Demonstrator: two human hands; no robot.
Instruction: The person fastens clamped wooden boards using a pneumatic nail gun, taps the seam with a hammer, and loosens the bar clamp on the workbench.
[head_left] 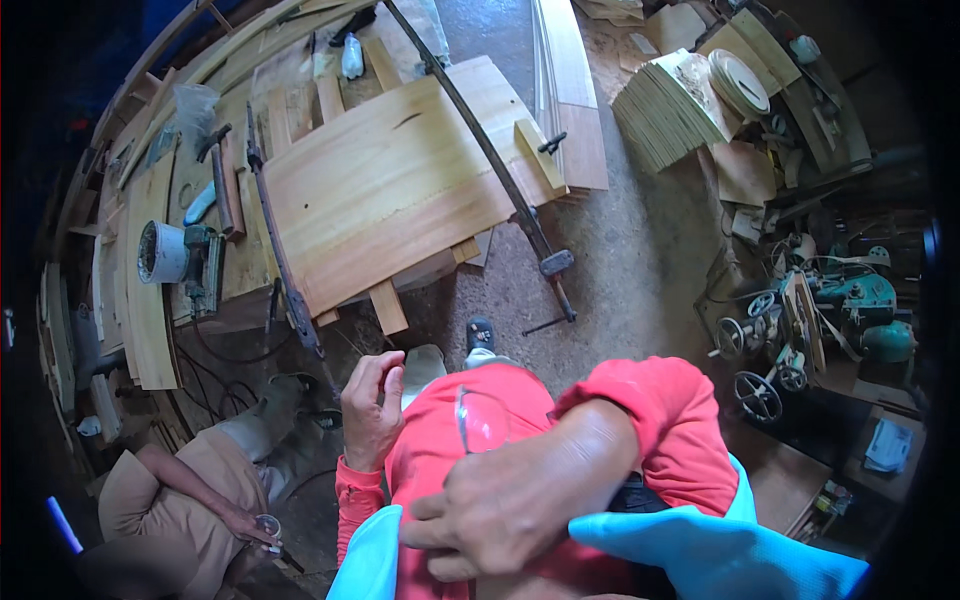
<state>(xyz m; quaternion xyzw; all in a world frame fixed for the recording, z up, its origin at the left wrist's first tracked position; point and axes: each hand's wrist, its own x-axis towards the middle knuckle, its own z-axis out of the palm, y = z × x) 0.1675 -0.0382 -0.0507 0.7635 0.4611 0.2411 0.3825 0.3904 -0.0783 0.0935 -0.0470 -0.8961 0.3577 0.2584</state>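
My right hand (pixel 500 510) is curled in front of my red shirt (pixel 440 410), with its back up and its fingers pointing left. A clear lens of a pair of eyeglasses (pixel 483 420) sticks out from behind this hand; the grip itself is hidden. My left hand (pixel 372 408) is raised at my left side, fingers loosely bent together beside the thumb, and nothing shows in it. Beyond both hands, a glued wooden panel (pixel 400 180) lies on the workbench. One long bar clamp (pixel 480 130) crosses its right part, and another bar clamp (pixel 280 240) runs along its left edge.
At lower left sits a person (pixel 190 480) holding a small cup (pixel 268 524). A white bucket (pixel 162 252) stands on the bench's left. Stacked thin boards (pixel 665 110) are at upper right. Machinery with handwheels (pixel 757 395) occupies the right side. Light blue cloth (pixel 720 550) hangs over my shoulders.
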